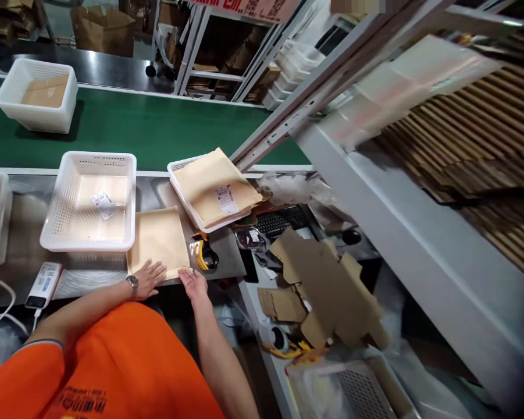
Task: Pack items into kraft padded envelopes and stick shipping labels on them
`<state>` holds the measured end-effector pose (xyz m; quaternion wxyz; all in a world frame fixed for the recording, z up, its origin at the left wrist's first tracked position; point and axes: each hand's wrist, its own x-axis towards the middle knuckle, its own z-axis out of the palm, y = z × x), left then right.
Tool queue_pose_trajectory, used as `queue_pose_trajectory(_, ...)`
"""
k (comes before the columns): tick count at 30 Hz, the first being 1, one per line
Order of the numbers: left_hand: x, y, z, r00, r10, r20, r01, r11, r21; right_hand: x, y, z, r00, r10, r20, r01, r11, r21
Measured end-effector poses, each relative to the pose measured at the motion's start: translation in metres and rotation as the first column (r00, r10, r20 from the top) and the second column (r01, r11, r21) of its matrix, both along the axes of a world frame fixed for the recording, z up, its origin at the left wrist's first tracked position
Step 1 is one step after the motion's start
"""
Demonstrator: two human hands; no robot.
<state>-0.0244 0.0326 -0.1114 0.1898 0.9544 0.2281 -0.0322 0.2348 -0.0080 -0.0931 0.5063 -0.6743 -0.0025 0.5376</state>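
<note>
A bright orange shirt [143,361] shows toward seven o'clock, its short left sleeve [26,375], at eight o'clock, edged with thin grey-blue trim [47,341]. Dark printed lettering [82,400], too blurred to read, marks the cloth. A silvery, metal-banded watch [132,283] circles the wrist of the left hand [150,279].

No text is legible; the red-lettered sign [257,8], envelope label [227,199] and shirt print [82,400] are blurred.

Black keyboard [274,223] near unfolded brown cardboard [331,285]
</note>
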Motion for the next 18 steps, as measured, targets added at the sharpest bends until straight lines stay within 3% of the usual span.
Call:
queue_pose_trajectory(4, -0.011, -0.012, -0.024, 0.997, -0.080, -0.012, 0.080, 0.997, -0.013, -0.022, -0.015, 0.003, 0.950, 0.094, 0.297, -0.108, 0.994, 0.030)
queue_pose_trajectory(8, -0.036, -0.009, -0.036, 0.997, -0.078, 0.019, 0.078, 0.997, -0.016, -0.050, -0.030, 0.004, 0.679, 0.312, 0.664, -0.392, 0.919, -0.031)
queue_pose_trajectory(10, -0.050, -0.009, -0.034, 0.997, -0.076, 0.033, 0.077, 0.997, -0.026, -0.060, -0.031, 0.005, 0.574, 0.363, 0.734, -0.436, 0.894, -0.101)
queue_pose_trajectory(14, -0.078, -0.011, -0.018, 0.998, -0.029, 0.050, 0.031, 0.998, -0.057, -0.066, -0.027, 0.012, 0.539, 0.363, 0.760, -0.392, 0.907, -0.155)
queue_pose_trajectory(18, -0.102, -0.013, 0.003, 0.996, 0.079, 0.034, -0.077, 0.995, -0.057, -0.059, -0.013, 0.036, 0.551, 0.273, 0.789, -0.345, 0.935, -0.083)
